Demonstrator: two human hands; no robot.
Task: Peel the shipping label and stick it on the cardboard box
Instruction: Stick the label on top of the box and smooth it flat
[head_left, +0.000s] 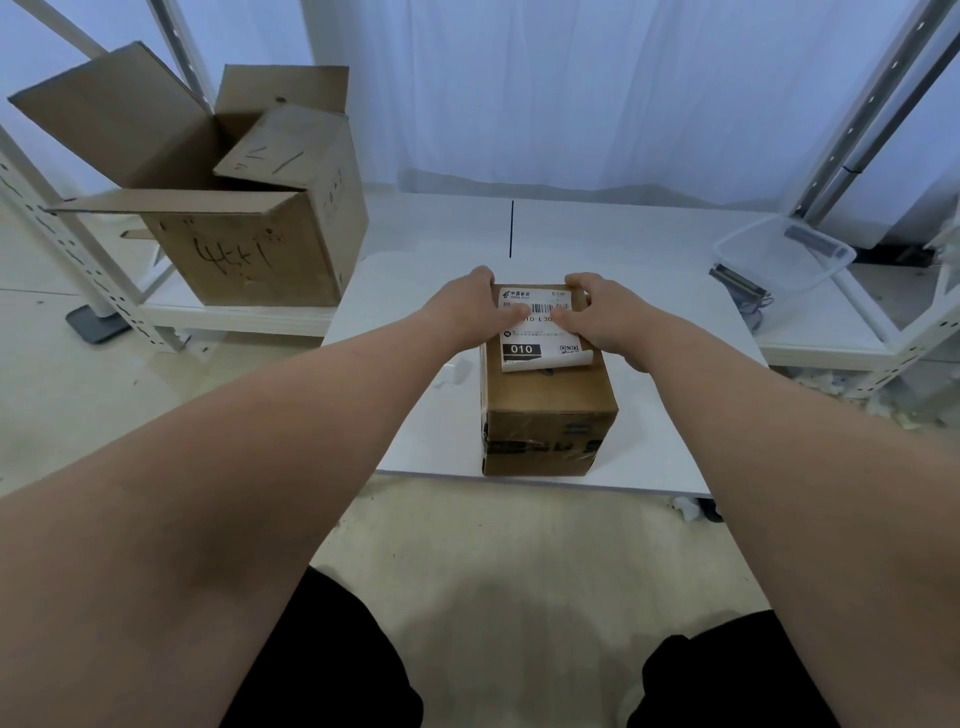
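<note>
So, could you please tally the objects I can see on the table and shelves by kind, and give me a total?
Brown cardboard boxes: 2, the sealed taped box under both hands and the large open box on the left shelf.
White printed shipping labels: 1, on the sealed box's top.
Clear plastic tubs: 1, on the right shelf.
Total: 4.
</note>
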